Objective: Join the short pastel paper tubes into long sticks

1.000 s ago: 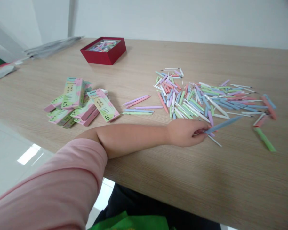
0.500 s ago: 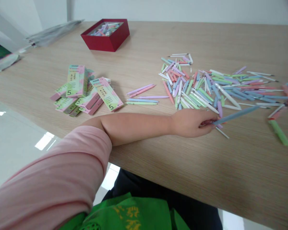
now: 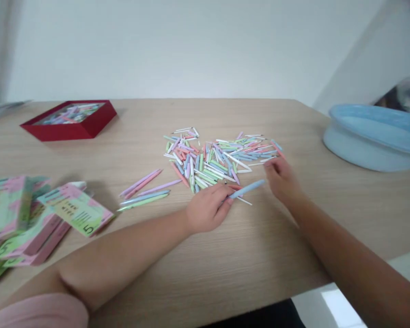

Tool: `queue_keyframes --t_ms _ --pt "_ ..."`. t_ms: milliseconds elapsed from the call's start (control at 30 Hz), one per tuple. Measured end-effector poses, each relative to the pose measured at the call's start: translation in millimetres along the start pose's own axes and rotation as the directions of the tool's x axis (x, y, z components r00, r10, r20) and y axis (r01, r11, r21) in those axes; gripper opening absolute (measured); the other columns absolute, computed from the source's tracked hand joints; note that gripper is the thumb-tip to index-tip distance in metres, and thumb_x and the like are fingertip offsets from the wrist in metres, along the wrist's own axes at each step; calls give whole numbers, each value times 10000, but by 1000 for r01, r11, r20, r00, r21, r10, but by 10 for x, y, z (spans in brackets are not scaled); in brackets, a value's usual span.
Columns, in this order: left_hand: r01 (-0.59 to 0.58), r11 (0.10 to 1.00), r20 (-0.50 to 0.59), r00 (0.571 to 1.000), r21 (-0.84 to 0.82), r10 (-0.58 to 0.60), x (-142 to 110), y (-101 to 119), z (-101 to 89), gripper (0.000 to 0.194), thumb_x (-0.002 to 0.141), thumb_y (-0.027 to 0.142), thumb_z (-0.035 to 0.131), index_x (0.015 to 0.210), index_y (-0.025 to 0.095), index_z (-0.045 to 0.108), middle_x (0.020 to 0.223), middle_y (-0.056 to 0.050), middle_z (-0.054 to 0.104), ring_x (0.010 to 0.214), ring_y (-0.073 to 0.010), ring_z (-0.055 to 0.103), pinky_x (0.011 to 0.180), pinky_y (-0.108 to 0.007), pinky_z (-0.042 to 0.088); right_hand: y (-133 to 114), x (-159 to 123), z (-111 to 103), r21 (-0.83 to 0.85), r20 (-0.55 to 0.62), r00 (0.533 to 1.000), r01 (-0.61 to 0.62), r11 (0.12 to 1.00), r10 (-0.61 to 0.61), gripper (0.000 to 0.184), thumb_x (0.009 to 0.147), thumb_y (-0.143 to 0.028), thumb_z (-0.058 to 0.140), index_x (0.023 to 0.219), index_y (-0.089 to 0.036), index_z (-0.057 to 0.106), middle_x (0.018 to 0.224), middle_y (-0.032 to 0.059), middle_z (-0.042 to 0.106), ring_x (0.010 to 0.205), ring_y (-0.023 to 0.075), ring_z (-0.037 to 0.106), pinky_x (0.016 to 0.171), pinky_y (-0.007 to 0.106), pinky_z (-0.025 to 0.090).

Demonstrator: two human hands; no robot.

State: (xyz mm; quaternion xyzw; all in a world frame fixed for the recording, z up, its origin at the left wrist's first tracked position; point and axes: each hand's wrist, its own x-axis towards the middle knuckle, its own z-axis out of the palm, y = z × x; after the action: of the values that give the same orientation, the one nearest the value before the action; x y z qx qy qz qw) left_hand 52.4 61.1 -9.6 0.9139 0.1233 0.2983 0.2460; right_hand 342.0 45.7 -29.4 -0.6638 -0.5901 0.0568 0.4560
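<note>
My left hand point(image 3: 207, 207) is closed around a light blue pen barrel point(image 3: 249, 188), which points to the right and slightly up. Just beyond it lies a heap of pastel pen barrels and caps point(image 3: 205, 168), with thin white refills mixed in. My right hand point(image 3: 283, 180) is at the heap's right end, fingers curled together by the refill tips; whatever they pinch, if anything, is hidden. A row of pens point(image 3: 146, 198) in purple, pink, blue and green lies left of the heap.
Several pink and green cartons point(image 3: 77, 209) marked 5 are piled at the left. A red box point(image 3: 68, 133) full of pens stands at the back left. A round light blue basin point(image 3: 372, 146) stands at the right, and a wall rises behind the table.
The view has swung right and up, bringing the basin and my right hand into sight. My left hand still holds the blue barrel.
</note>
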Motion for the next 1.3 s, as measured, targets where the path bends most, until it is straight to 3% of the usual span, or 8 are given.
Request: queue_keyframes --t_ms 133,333,500,667,833,1133,1233,1300 --pt "18 999 -2 1000 47 -18 -11 -3 1 259 1062 233 481 1291 215 599 1341 -105 705 1211 -240 667 1064 -429 528 -5 -75 175 67 84 993 -82 994 77 259 1020 -416 530 930 -210 659 776 10 634 720 182 572 672 310 461" --pt "95 991 10 995 93 -96 -11 14 18 226 1059 265 511 1235 221 646 1250 -82 740 1158 -219 691 1028 -382 547 -67 -135 272 19 285 939 196 980 -194 197 1001 -359 585 1063 -231 721 1025 61 690 894 201 623 808 329 478" --pt "152 931 95 977 332 -193 -210 83 -411 272 1074 323 488 1259 255 677 1186 -64 750 1084 -218 705 961 -362 559 -51 -133 297 -74 339 905 299 952 -257 185 1010 -360 601 1078 -260 741 1119 70 675 1035 216 634 924 342 471" --pt "168 714 86 948 680 -305 -788 -136 -937 341 1079 343 453 1301 289 706 1243 -76 738 1128 -261 690 1034 -441 528 -141 -135 293 -124 362 901 302 945 -240 183 1021 -332 575 1080 -239 721 1124 68 677 1040 206 624 914 317 449" --pt "181 644 115 914 744 -389 -1149 -306 -1140 384 1070 317 417 1313 278 712 1230 -97 727 1170 -264 676 1051 -430 520 -208 -116 248 -115 402 881 318 941 -249 207 1013 -352 588 1086 -214 724 1107 73 689 956 189 624 839 293 441" --pt "284 579 25 884 765 -467 -1003 -228 -1148 419 1032 273 456 1395 277 665 1291 -135 704 1393 -332 555 1106 -502 457 -215 62 244 -112 499 839 312 944 -218 267 960 -439 667 1073 -225 778 1026 59 727 884 187 615 784 274 430" --pt "292 530 -24 890 796 -454 -869 -61 -963 472 993 242 496 1450 204 607 1429 -183 632 1416 -379 518 1132 -563 422 -238 97 274 -128 506 836 316 940 -212 301 933 -501 693 1002 -223 785 998 61 720 870 192 612 750 272 409" --pt "235 614 12 929 754 -370 -757 118 -740 494 1009 274 496 1492 189 556 1474 -176 602 1391 -349 534 1178 -557 385 -249 103 298 -146 504 839 316 938 -205 316 942 -514 678 957 -217 783 972 65 706 851 192 608 729 274 393"
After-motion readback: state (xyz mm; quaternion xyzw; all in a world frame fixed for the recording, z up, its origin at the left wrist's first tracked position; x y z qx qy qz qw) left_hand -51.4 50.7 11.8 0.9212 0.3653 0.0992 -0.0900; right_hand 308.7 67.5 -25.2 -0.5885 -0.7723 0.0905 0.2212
